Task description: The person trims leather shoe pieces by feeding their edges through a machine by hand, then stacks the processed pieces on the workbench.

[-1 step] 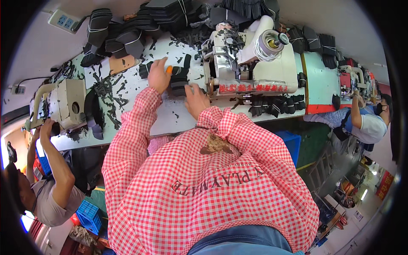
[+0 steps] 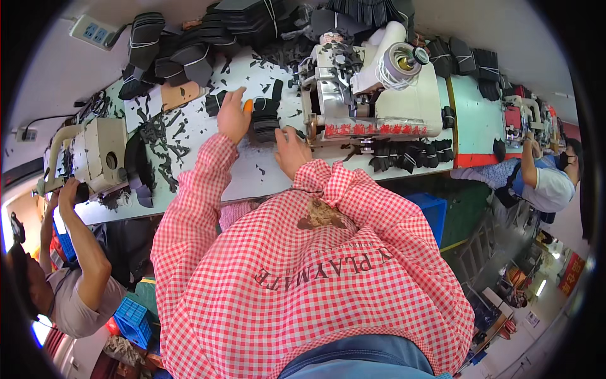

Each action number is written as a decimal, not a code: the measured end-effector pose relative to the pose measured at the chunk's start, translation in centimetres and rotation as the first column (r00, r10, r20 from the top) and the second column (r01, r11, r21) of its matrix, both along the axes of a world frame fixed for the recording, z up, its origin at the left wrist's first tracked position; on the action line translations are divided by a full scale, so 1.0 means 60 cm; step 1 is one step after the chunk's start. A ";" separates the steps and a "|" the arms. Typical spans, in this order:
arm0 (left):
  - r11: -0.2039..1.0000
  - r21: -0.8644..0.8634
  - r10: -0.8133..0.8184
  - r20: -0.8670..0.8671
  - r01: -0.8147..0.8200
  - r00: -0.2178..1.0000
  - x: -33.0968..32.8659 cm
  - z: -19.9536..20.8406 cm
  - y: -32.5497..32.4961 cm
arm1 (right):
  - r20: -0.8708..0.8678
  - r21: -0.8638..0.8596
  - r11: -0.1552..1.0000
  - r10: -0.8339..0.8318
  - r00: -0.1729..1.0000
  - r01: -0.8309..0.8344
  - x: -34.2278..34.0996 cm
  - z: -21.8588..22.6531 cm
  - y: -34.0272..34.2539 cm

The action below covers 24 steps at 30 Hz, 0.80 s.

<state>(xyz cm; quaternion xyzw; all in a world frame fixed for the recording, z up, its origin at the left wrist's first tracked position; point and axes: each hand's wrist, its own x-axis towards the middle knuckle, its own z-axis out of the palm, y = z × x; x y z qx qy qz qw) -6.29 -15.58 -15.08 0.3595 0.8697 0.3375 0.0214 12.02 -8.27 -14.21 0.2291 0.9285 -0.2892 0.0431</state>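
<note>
My left hand [image 2: 233, 120] is over the white table, fingers stretched forward and apart, with an orange cover on one fingertip. A few dark cut pieces [image 2: 214, 103] lie just left of it. To its right is a small pile of dark grey, curved flat pieces [image 2: 266, 126], with another dark strip [image 2: 277, 90] beyond. My right hand [image 2: 292, 153] is at the pile's right side, fingers bent and slightly apart, close to the cream machine [image 2: 404, 104]. Its fingertips touch or nearly touch the pile's edge; the fingers partly hide that contact.
Tied stacks of dark pieces [image 2: 246, 22] line the back. Black scraps [image 2: 165, 136] litter the table's left. Dark bundles [image 2: 410, 155] lie before the machine. Another machine [image 2: 95, 155] stands left, a person's hands [image 2: 68, 188] at it. A second person [image 2: 543, 174] works far right.
My left hand has shifted slightly left, away from the pile of dark pieces. My right hand stays nearly in place at the pile's edge.
</note>
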 end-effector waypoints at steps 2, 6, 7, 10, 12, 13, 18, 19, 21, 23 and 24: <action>0.988 -0.136 -0.011 0.394 0.070 0.919 0.026 0.014 -0.033 | 0.064 -0.067 0.995 -0.070 0.995 0.074 0.005 -0.010 -0.003; 0.978 -0.076 -0.166 0.275 0.193 0.947 0.105 -0.014 -0.084 | 0.038 -0.074 0.990 -0.114 0.993 0.117 -0.014 -0.018 0.003; 0.986 -0.040 -0.150 0.219 0.163 0.964 0.115 -0.024 -0.085 | 0.026 -0.071 0.991 -0.112 0.993 0.114 -0.016 -0.024 0.002; 0.990 -0.016 -0.138 0.129 0.141 0.982 0.120 -0.042 -0.087 | 0.044 -0.073 0.991 -0.112 0.993 0.115 -0.021 -0.035 0.000; 0.993 -0.028 -0.110 0.194 0.118 0.975 0.121 -0.045 -0.085 | 0.076 -0.077 0.990 -0.114 0.991 0.120 -0.024 -0.036 0.002; 0.992 -0.027 -0.112 0.192 0.120 0.975 0.121 -0.044 -0.086 | 0.082 -0.080 0.990 -0.108 0.991 0.114 -0.024 -0.033 0.002; 0.993 0.000 -0.111 0.252 0.115 0.961 0.124 -0.046 -0.099 | 0.095 -0.094 0.990 -0.099 0.991 0.108 -0.027 -0.008 0.002; 0.993 0.001 -0.114 0.250 0.117 0.961 0.125 -0.046 -0.100 | 0.129 -0.102 0.991 -0.067 0.989 0.081 -0.029 -0.005 0.003; 0.989 0.059 -0.148 0.226 0.138 0.963 0.130 -0.046 -0.104 | 0.164 -0.111 0.992 -0.034 0.986 0.053 -0.030 -0.008 0.002; 0.993 0.115 -0.046 0.288 0.013 0.957 0.141 -0.033 -0.106 | 0.080 -0.113 0.993 -0.037 0.996 0.046 -0.029 -0.017 0.006; 0.980 0.159 0.054 0.362 -0.119 0.931 0.146 -0.025 -0.108 | 0.073 -0.109 0.993 -0.040 0.997 0.048 -0.028 -0.022 0.007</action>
